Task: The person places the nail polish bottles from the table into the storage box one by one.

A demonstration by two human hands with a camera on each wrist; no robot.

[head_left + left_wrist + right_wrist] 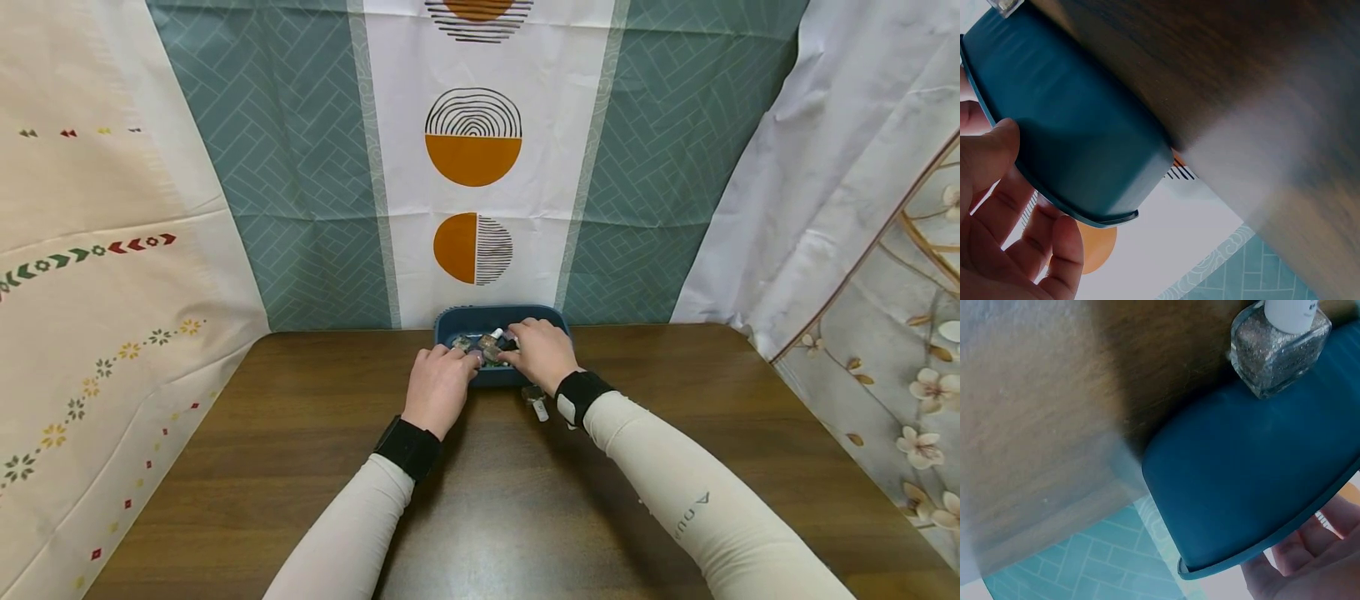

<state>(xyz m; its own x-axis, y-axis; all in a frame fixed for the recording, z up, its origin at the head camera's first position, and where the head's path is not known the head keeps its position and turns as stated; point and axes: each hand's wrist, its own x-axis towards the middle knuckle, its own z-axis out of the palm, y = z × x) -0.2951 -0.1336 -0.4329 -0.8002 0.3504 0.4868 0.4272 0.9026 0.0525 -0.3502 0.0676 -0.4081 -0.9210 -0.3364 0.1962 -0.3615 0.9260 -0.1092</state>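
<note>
A blue bin (495, 377) stands at the table's back edge with several small glass bottles (489, 342) inside, at least one with a white cap. My left hand (438, 385) is over its front left rim, fingers loosely bent and thumb overlapping the rim in the left wrist view. My right hand (543, 354) reaches in over the right side, thumb and fingertips among the bottles. The bin wall hides those fingertips in the right wrist view, so I cannot tell what they hold. A glittery nail polish bottle (1279, 347) with a white cap lies outside, before the bin.
The brown wooden table (322, 433) extends to both sides and toward me. Behind the bin hangs a patterned cloth (480, 192), with further cloths at left and right. Black bands (408, 447) circle both wrists over pale sleeves.
</note>
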